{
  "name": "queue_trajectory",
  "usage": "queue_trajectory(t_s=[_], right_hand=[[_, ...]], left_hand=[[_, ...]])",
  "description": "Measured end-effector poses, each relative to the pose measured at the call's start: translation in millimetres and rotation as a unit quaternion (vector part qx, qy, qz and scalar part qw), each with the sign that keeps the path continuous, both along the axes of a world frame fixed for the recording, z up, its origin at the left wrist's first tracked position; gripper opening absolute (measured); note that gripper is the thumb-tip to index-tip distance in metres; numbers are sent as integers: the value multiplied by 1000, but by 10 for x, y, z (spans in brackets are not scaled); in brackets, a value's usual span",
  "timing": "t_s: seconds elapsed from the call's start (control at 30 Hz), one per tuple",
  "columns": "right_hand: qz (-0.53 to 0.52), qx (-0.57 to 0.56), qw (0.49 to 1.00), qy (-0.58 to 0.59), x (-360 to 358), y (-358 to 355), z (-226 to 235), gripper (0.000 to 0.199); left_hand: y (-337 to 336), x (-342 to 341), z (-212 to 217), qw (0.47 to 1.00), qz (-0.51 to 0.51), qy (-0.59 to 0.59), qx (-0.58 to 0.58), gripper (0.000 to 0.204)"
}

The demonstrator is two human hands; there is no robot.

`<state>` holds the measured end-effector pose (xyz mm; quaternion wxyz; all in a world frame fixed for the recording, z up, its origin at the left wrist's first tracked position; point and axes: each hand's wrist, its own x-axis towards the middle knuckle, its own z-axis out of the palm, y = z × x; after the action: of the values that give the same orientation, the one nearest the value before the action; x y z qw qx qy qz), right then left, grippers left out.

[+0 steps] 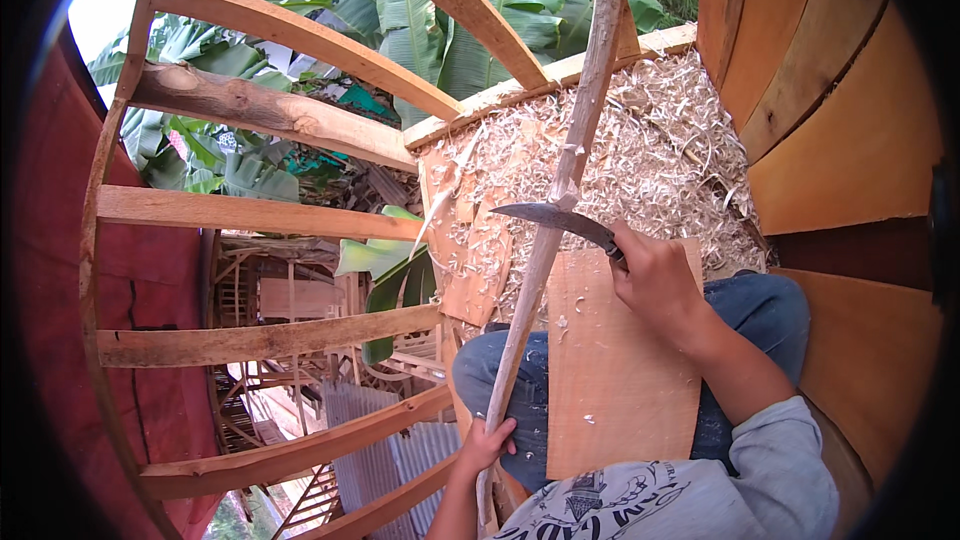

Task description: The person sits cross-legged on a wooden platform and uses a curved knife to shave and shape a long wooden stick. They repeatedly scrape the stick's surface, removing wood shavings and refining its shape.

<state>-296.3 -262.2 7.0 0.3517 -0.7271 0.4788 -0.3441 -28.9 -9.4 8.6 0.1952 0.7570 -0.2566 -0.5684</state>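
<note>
A long, slightly crooked wooden pole (530, 290) runs diagonally from my lap up past the far edge of the floor. Near its lower end my left hand (484, 445) is wrapped round it. In my right hand (655, 280) is the dark handle of a sickle-like curved knife (550, 215). Its blade lies across the pole, at a notch or raised pale sliver of wood. A flat wooden board (620, 370) rests over my lap, under my right forearm. The knife's handle is mostly hidden by my fingers.
Wood shavings (660, 150) cover the floor ahead. On the left is an open frame of wooden bars (270, 340), with a drop and corrugated sheets (400, 440) below. A plank wall (840, 160) rises close on my right. Banana leaves (420, 30) hang beyond the far edge.
</note>
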Motion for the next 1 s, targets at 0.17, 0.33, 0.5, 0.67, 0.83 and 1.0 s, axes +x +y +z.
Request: queue_trajectory(t_s=[0.17, 0.33, 0.5, 0.67, 0.83, 1.0], right_hand=[[115, 82, 989, -40, 5, 22, 6, 26], [223, 150, 962, -44, -8, 40, 42, 18], [53, 235, 958, -156, 20, -54, 51, 13], [264, 182, 943, -86, 107, 146, -31, 11], [49, 215, 961, -169, 1, -79, -11, 12], [232, 128, 963, -45, 5, 105, 96, 20]], left_hand=[[-100, -80, 115, 1000, 15, 1, 21, 29], [-50, -82, 72, 999, 34, -7, -1, 30], [-53, -30, 59, 999, 7, -17, 40, 31], [-34, -123, 80, 999, 45, -14, -14, 31], [-40, -51, 19, 1000, 10, -24, 6, 30], [68, -42, -8, 999, 29, -31, -14, 33]])
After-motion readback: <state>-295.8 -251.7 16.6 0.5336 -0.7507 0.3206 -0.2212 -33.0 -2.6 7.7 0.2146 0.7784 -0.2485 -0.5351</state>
